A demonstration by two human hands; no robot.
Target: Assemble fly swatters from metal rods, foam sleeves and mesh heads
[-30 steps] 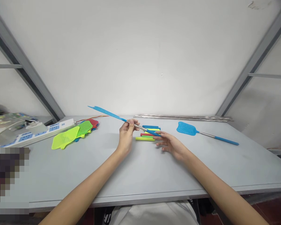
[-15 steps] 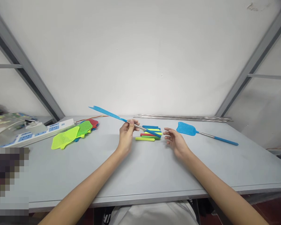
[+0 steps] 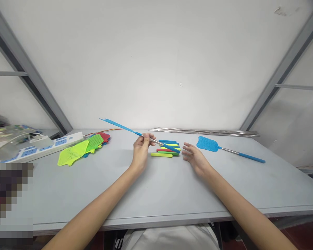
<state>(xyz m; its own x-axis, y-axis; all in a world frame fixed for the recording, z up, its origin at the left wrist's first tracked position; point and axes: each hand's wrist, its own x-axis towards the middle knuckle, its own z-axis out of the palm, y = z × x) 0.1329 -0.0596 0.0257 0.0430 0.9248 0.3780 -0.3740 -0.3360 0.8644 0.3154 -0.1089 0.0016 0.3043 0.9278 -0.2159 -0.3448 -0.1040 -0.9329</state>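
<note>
My left hand [image 3: 142,149] is closed around the metal rod of a blue fly swatter [image 3: 119,125]. Its head points up and to the left, seen nearly edge-on, and its blue grip slants down to the right. Beneath that grip lies a group of loose handle grips [image 3: 161,155] in yellow, green, red and blue. My right hand [image 3: 195,158] is open just right of the grips, fingers apart and holding nothing. Farther right, a second blue fly swatter [image 3: 208,143] with a metal rod and blue grip rests on the table.
Several loose swatter heads [image 3: 73,152] in yellow, green, red and blue overlap at the left. Behind them runs a white power strip [image 3: 47,147] with a plug and cables. Thin metal rods [image 3: 203,131] lie along the wall at the back of the grey table [image 3: 156,194].
The swatter in my left hand has turned slightly, so its head looks thinner. My right hand's fingers have spread a little. Little else has moved.
</note>
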